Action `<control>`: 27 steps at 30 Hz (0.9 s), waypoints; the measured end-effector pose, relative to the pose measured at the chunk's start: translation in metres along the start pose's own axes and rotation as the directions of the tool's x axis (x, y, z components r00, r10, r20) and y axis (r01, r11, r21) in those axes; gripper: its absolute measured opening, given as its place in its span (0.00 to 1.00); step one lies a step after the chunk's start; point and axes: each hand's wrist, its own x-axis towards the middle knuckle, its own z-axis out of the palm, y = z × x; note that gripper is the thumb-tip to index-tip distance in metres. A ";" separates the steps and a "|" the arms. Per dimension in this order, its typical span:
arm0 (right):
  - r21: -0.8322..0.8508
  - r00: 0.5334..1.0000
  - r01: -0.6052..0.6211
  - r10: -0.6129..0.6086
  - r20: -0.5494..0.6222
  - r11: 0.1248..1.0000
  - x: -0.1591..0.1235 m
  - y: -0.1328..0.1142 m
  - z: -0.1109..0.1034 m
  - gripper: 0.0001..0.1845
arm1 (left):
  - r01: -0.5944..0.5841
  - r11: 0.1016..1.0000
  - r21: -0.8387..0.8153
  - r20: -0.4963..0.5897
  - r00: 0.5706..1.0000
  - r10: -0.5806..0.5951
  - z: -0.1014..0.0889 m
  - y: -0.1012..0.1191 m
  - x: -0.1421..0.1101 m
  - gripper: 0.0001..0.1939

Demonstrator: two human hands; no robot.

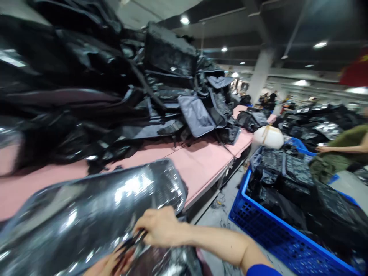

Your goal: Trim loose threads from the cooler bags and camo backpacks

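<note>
A large, glossy black panel (97, 211) with a grey bound edge lies across the near side of the pink table, its shiny surface reflecting the lights. Over its lower right edge, my right hand (162, 227) is closed, fingers curled round a narrow black strip (133, 240). My left hand (115, 262), blurred at the bottom edge, is closed about the lower part of the same strip. Whether the strip is a strap or part of the panel's edge, I cannot tell. Below my hands sits more dark, plastic-like material (166, 262).
Black bags and bag pieces (86, 73) are heaped high along the pink table (201, 161). On the right, a blue crate (241, 207) holds black pieces. Behind it sits a white bundle (268, 137). A person's arm (342, 149) rests near green fabric (327, 165).
</note>
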 end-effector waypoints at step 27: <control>-0.242 0.864 0.370 -0.428 -0.265 0.897 0.038 0.002 0.006 0.04 | -0.077 0.928 -0.365 0.355 0.910 0.214 -0.022 -0.009 0.004 0.17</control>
